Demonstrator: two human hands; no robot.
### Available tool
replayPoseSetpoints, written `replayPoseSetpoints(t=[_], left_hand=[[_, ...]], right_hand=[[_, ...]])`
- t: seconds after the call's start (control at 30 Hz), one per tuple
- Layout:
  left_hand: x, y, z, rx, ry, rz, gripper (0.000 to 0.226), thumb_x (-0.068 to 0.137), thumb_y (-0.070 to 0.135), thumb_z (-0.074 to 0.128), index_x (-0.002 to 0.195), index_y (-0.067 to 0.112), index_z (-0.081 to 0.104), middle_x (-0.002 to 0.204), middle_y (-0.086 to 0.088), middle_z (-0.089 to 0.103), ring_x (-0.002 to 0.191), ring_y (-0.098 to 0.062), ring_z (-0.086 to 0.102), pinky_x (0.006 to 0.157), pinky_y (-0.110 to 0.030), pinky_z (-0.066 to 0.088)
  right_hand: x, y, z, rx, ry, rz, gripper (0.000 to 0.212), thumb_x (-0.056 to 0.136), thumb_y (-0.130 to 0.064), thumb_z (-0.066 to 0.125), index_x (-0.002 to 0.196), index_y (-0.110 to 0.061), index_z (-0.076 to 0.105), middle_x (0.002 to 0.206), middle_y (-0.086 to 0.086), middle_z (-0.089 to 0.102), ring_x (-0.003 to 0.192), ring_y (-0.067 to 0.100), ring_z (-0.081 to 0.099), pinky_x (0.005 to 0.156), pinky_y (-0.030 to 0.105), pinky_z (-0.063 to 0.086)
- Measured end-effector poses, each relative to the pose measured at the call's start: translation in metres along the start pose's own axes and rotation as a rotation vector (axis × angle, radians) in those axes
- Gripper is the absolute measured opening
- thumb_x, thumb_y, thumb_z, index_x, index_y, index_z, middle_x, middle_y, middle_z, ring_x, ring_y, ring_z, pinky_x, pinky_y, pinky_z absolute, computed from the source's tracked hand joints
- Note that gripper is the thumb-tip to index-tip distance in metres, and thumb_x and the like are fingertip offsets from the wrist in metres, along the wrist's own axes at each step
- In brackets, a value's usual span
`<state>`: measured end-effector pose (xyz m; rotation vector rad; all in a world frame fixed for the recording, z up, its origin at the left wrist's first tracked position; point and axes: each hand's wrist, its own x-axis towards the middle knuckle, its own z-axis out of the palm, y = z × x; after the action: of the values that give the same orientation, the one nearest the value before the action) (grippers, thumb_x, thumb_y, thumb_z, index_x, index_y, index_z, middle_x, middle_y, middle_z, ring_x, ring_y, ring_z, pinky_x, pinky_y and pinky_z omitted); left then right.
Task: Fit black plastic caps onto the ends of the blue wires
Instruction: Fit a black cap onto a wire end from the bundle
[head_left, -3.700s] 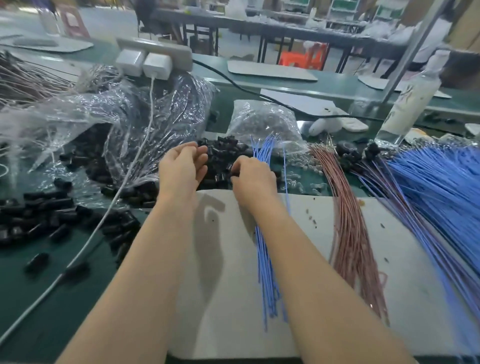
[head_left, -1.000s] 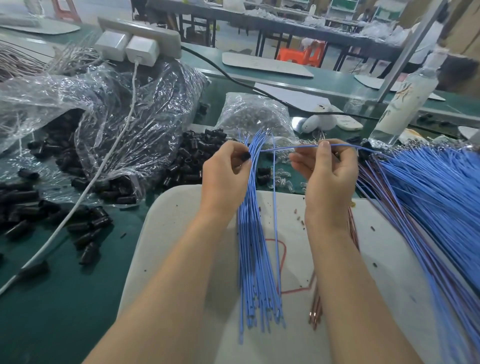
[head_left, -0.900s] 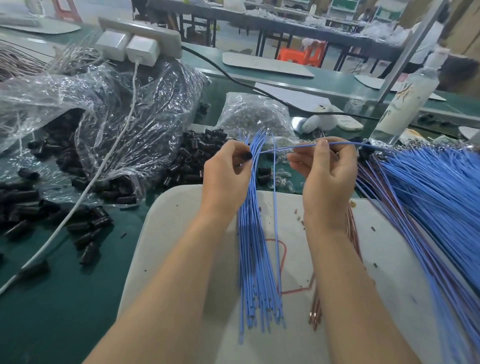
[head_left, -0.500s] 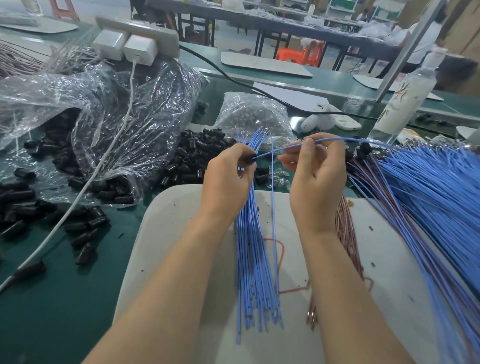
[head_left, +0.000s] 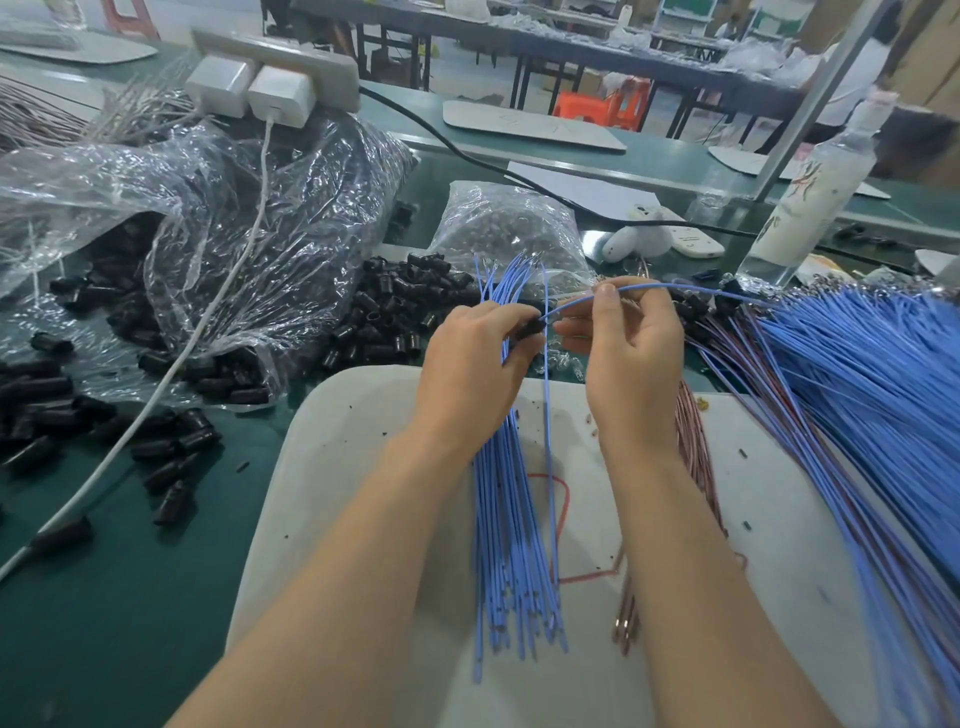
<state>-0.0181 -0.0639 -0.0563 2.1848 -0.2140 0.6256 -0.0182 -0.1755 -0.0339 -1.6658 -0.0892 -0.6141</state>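
Blue wire (head_left: 649, 286), pinched by the right hand (head_left: 631, 364), meets at its tip the black cap (head_left: 532, 327) pinched just beside by the left hand (head_left: 470, 364); fitting seems underway, needing a straight push next.

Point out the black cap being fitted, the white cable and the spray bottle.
black cap (head_left: 533, 328), head view: its exposed side.
white cable (head_left: 208, 317), head view: its middle stretch.
spray bottle (head_left: 810, 195), head view: labelled body.
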Motion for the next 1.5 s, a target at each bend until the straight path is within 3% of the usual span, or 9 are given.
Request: replayPoseSetpoints(t=[0.2, 0.3, 0.43, 0.63, 1.0, 1.1, 1.2, 1.4, 1.5], left_hand=[[0.001, -0.009, -0.005, 0.167, 0.079, -0.129, 0.016, 0.091, 0.027, 0.058, 0.097, 0.016, 0.067, 0.091, 0.001, 0.069, 0.09, -0.025, 0.059, 0.083, -0.037, 0.042], [0.003, -0.019, -0.013, 0.325, 0.167, -0.26, 0.024, 0.092, 0.027, 0.054, 0.115, 0.021, 0.061, 0.101, 0.001, 0.067, 0.099, -0.024, 0.056, 0.088, -0.038, 0.031], [0.005, -0.023, -0.019, 0.066, 0.145, -0.362, 0.056, 0.093, 0.008, 0.053, 0.145, 0.01, 0.031, 0.114, -0.005, 0.063, 0.103, -0.024, 0.058, 0.093, -0.038, 0.044], [0.001, -0.027, -0.023, 0.563, 0.007, -0.434, 0.021, 0.09, 0.017, 0.053, 0.11, 0.02, 0.058, 0.119, -0.003, 0.052, 0.114, -0.027, 0.041, 0.091, -0.039, 0.026], [0.004, -0.026, -0.025, 0.624, -0.063, -0.47, 0.024, 0.092, 0.018, 0.052, 0.115, 0.022, 0.058, 0.12, -0.005, 0.05, 0.117, -0.029, 0.037, 0.093, -0.042, 0.025], [0.004, -0.022, -0.026, 0.409, 0.082, -0.36, 0.021, 0.094, 0.032, 0.051, 0.108, 0.02, 0.062, 0.109, -0.001, 0.054, 0.111, -0.027, 0.045, 0.094, -0.041, 0.029], [0.004, -0.012, -0.024, -0.062, 0.143, -0.267, 0.01, 0.095, 0.023, 0.053, 0.095, 0.019, 0.062, 0.09, 0.003, 0.063, 0.088, -0.016, 0.06, 0.083, -0.023, 0.045], [0.005, -0.007, -0.01, -0.727, -0.005, -0.581, 0.006, 0.093, 0.006, 0.057, 0.095, 0.011, 0.06, 0.079, -0.005, 0.067, 0.063, -0.004, 0.067, 0.066, -0.019, 0.056], [0.006, -0.008, -0.009, -0.773, -0.02, -0.622, 0.012, 0.089, 0.003, 0.062, 0.097, 0.011, 0.06, 0.085, -0.005, 0.069, 0.066, -0.004, 0.068, 0.059, -0.013, 0.052]], right_hand=[[0.01, 0.0, -0.012, 0.204, 0.236, 0.138, 0.018, 0.1, -0.01, 0.043, 0.085, -0.018, 0.05, 0.072, 0.002, 0.064, 0.057, 0.01, 0.063, 0.058, 0.023, 0.052], [0.012, 0.001, -0.015, 0.231, 0.271, 0.182, 0.018, 0.1, -0.01, 0.042, 0.086, -0.019, 0.051, 0.074, 0.001, 0.062, 0.054, 0.005, 0.06, 0.058, 0.022, 0.052], [0.008, 0.003, -0.008, 0.18, 0.233, 0.168, 0.017, 0.1, -0.009, 0.043, 0.086, -0.017, 0.051, 0.075, 0.002, 0.063, 0.054, 0.005, 0.06, 0.055, 0.02, 0.05], [0.008, 0.004, -0.008, 0.164, 0.205, 0.206, 0.014, 0.099, -0.01, 0.045, 0.088, -0.014, 0.053, 0.074, 0.001, 0.064, 0.055, 0.007, 0.06, 0.054, 0.021, 0.05], [0.006, 0.003, -0.006, 0.121, 0.153, 0.195, 0.018, 0.097, -0.011, 0.049, 0.082, -0.018, 0.056, 0.069, -0.003, 0.066, 0.057, 0.005, 0.06, 0.056, 0.02, 0.051], [0.006, 0.002, -0.006, 0.131, 0.154, 0.201, 0.018, 0.097, -0.011, 0.049, 0.081, -0.018, 0.055, 0.068, -0.004, 0.065, 0.056, 0.005, 0.06, 0.056, 0.019, 0.051], [0.006, 0.001, -0.005, 0.144, 0.156, 0.207, 0.018, 0.096, -0.011, 0.049, 0.081, -0.018, 0.055, 0.068, -0.003, 0.066, 0.056, 0.006, 0.06, 0.055, 0.019, 0.051], [0.006, 0.0, -0.005, 0.142, 0.155, 0.211, 0.018, 0.096, -0.011, 0.048, 0.081, -0.018, 0.055, 0.069, -0.002, 0.066, 0.057, 0.008, 0.06, 0.055, 0.02, 0.05], [0.005, 0.0, -0.005, 0.14, 0.153, 0.215, 0.018, 0.097, -0.011, 0.048, 0.082, -0.018, 0.055, 0.07, -0.001, 0.066, 0.058, 0.008, 0.06, 0.055, 0.02, 0.05]])
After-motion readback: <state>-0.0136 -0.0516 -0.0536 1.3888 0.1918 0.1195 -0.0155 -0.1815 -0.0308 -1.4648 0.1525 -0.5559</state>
